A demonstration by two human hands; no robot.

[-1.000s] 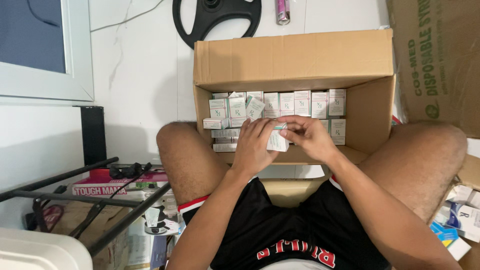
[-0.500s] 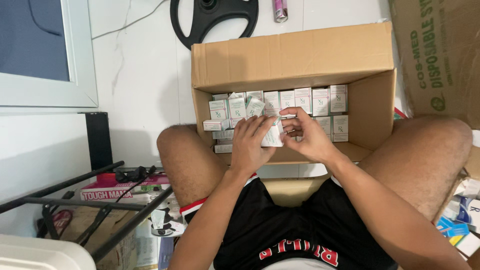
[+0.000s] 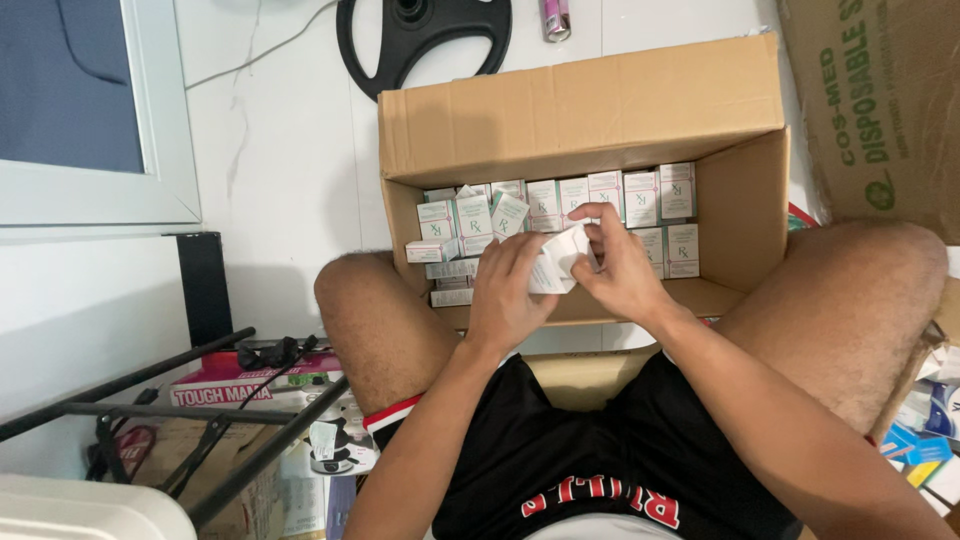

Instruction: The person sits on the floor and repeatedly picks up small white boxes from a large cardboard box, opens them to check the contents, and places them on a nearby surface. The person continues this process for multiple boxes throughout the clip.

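An open cardboard box stands on the white floor between the seated person's bare knees, its far flap raised and its right wall upright. Inside it, small white-and-green cartons stand upright in rows along the far side, packed closely from the middle to the right; at the left end a few cartons lie flat or tilted, one on another. The near part of the box floor at the right is bare cardboard.

Both hands meet over the near edge of the box. The left hand is curled around a small white carton, gripping it from the left, and the right hand pinches the same carton at its top right, fingers bent over its end. The held carton sits just above the rows, near the box's middle.

Far beyond the box lies a black steering wheel. At the right leans a large brown carton with green print. At near left, a black metal frame crosses over a red-and-white package
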